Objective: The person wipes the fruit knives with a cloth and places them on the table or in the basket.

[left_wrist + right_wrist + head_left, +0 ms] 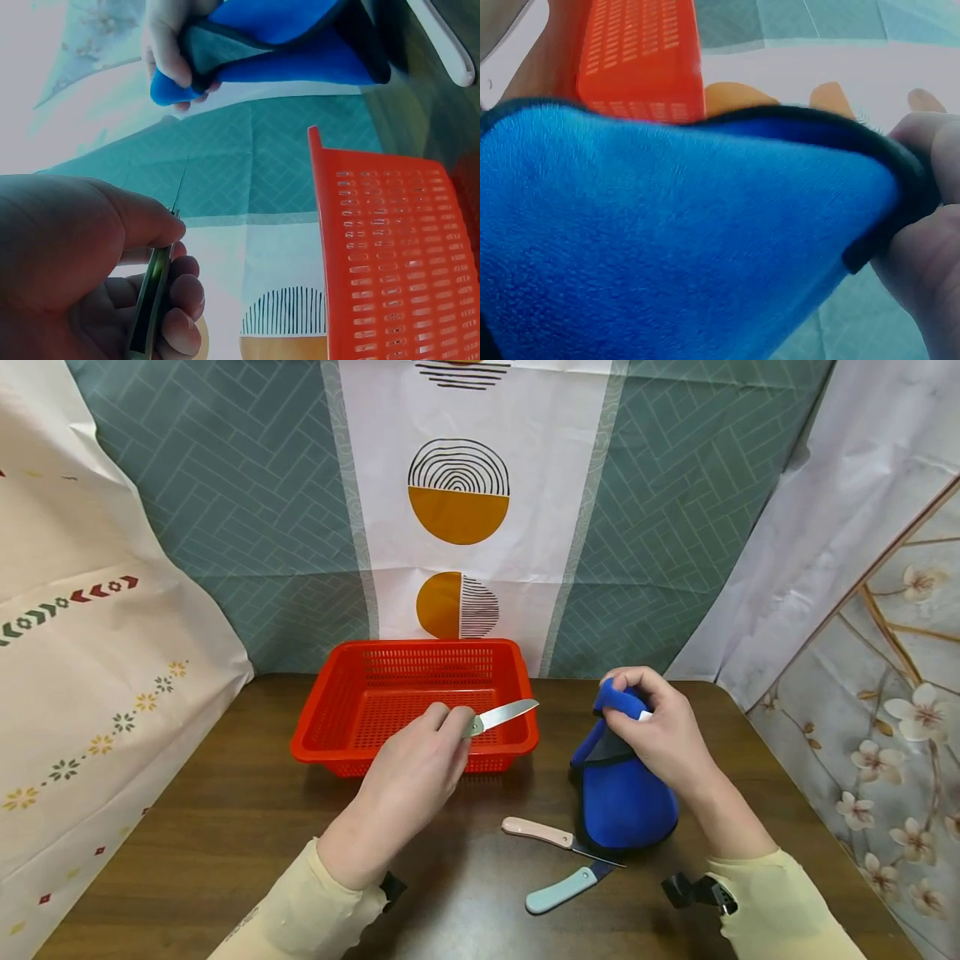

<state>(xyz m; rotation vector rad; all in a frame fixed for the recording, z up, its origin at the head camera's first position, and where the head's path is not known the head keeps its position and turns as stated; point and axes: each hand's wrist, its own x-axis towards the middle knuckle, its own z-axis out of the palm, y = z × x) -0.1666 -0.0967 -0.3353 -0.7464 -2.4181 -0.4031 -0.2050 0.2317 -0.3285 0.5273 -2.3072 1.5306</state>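
My left hand (416,768) grips a small folding knife (502,716) by its pale green handle, with the blade out and pointing right, in front of the red basket's right side. The left wrist view shows the slot along the knife's handle (152,292) between thumb and curled fingers. My right hand (660,727) pinches a top corner of a blue plush cloth (630,802) with black edging. The cloth hangs in folds, its lower end at the table. By its lower edge lie a knife with a pink handle (536,831) and one with a mint handle (561,890); the cloth overlaps the mint knife's blade.
A red plastic basket (303,745) with slotted sides stands at the back of the brown wooden table (225,827). Patterned curtains (285,510) hang behind the table and along both sides.
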